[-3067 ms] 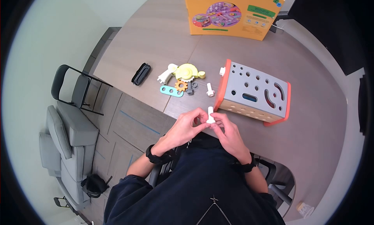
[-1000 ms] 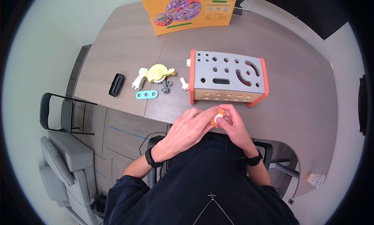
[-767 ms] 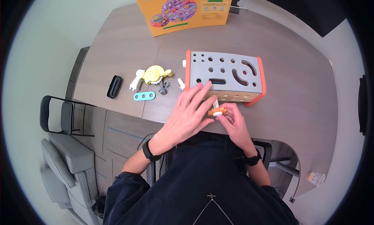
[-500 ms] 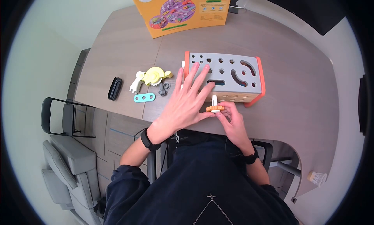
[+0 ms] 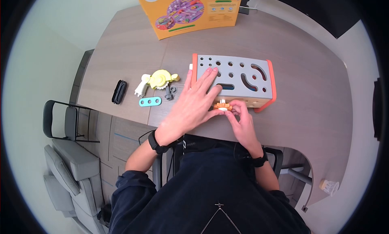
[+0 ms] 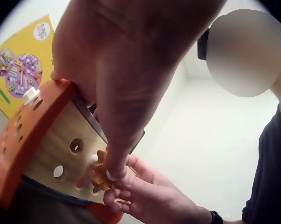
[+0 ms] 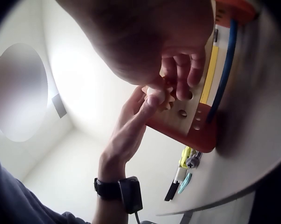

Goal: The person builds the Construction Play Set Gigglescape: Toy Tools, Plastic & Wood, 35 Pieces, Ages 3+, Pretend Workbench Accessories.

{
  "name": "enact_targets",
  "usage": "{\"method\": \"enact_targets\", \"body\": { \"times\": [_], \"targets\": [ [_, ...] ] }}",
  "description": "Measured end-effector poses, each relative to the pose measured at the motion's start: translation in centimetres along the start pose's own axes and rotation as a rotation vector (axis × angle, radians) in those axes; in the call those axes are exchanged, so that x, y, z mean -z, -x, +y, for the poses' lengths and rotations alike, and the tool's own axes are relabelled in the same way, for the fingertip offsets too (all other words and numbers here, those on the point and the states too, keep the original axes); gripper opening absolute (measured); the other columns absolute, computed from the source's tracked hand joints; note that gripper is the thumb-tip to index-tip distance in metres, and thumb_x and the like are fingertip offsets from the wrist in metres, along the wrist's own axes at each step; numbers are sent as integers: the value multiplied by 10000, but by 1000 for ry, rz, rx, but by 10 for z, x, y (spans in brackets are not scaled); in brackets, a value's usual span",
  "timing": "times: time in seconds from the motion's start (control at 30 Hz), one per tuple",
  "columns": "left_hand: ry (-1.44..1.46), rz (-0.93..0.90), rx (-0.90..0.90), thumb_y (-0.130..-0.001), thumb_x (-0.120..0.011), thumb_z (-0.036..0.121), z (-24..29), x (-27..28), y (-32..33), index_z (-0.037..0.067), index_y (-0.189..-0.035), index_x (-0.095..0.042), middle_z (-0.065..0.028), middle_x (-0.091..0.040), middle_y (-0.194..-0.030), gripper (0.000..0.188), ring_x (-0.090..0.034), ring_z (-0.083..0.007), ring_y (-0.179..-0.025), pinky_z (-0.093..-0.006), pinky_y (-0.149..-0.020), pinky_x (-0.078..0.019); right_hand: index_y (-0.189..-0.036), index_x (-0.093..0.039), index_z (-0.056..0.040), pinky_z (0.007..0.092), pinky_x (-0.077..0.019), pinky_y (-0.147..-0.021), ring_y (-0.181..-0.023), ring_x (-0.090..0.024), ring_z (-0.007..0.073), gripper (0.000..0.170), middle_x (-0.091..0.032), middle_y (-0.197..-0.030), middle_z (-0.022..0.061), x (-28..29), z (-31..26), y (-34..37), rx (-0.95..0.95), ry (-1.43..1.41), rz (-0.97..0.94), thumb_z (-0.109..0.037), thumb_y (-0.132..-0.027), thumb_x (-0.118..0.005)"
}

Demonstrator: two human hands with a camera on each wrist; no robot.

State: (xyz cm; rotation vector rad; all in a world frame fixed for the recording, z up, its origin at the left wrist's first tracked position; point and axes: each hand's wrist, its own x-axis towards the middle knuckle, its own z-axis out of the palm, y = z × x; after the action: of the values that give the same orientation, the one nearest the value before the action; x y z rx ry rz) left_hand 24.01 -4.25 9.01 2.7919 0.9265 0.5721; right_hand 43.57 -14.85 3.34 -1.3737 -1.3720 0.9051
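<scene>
In the head view, the toy workbench box (image 5: 239,82) has a grey holed top, orange-red ends and a wooden side with holes. My left hand (image 5: 186,108) rests on its top with fingers straight and spread. The left thumb reaches down to the white bolt head (image 5: 223,109). My right hand (image 5: 244,126) pinches an orange gear (image 5: 217,107), threaded on that bolt, between thumb and fingers. The bolt's shank (image 5: 222,101) points into the wooden side. In the left wrist view, the gear (image 6: 99,176) stands close to the holed wooden panel (image 6: 61,144).
Left of the box lie a yellow-green toy saw (image 5: 161,78), a grey bolt (image 5: 168,94), a grey nut (image 5: 174,89) and a teal strip (image 5: 146,101). Further left is a black case (image 5: 119,92). A yellow carton (image 5: 194,21) stands behind; a paper cup (image 5: 330,186) is at far right.
An orange gear has come onto the white bolt. My left hand has spread onto the box top, and my right hand has moved gear and bolt up against the wooden side, with less shank showing.
</scene>
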Motion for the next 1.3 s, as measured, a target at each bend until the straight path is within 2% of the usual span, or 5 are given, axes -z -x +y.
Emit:
{"method": "enact_targets", "body": {
  "times": [0.33, 0.53, 0.63, 0.83, 1.3],
  "targets": [
    [-6, -5, 14, -873, -849, 422, 4, 3, -6, 72, -1189, -618, -221, -418, -1650, 525, -357, -386, -1588, -681, -1268, -254, -1265, -603, -16, 375, -565, -794, -826, -703, 272, 306, -743, -1033, 158, -2, -6, -5, 108, 290, 103, -98, -1010, -750],
    [-12, -3, 18, -889, -840, 440, 4, 2, -4, 69, -1212, -606, -229, -394, -1664, 545, -349, -391, -1589, -691, -1267, -247, -1289, -647, -71, 454, -483, -1036, -1255, -639, 314, 497, -671, -1280, 143, 17, -8, 1, 344, 754, 216, -203, -873, -885],
    [-17, -1, 9, -890, -839, 439, 4, 1, -4, 71, -1220, -604, -230, -387, -1669, 547, -344, -394, -1591, -698, -1265, -243, -1413, -612, -79, 560, -360, -1167, -1484, -459, 360, 705, -517, -1549, 179, 25, -13, -3, 467, 876, 262, -292, -817, -923],
    [0, 5, 2, -876, -854, 409, 5, 2, -3, 60, -1224, -598, -239, -384, -1668, 556, -341, -414, -1588, -691, -1268, -246, -1615, -452, -84, 627, -235, -1224, -1582, -328, 368, 1000, -351, -1714, 206, 29, -21, -23, 349, 1022, 106, -421, -795, -916],
    [119, 48, 29, -814, -902, 312, 5, 1, -7, 29, -1168, -640, -240, -434, -1641, 523, -392, -422, -1560, -532, -1248, -376, -1587, -498, -90, 599, -227, -1231, -1572, -373, 310, 930, -430, -1687, 134, 29, -20, -24, 324, 1004, 133, -467, -827, -878]
  ]
}}
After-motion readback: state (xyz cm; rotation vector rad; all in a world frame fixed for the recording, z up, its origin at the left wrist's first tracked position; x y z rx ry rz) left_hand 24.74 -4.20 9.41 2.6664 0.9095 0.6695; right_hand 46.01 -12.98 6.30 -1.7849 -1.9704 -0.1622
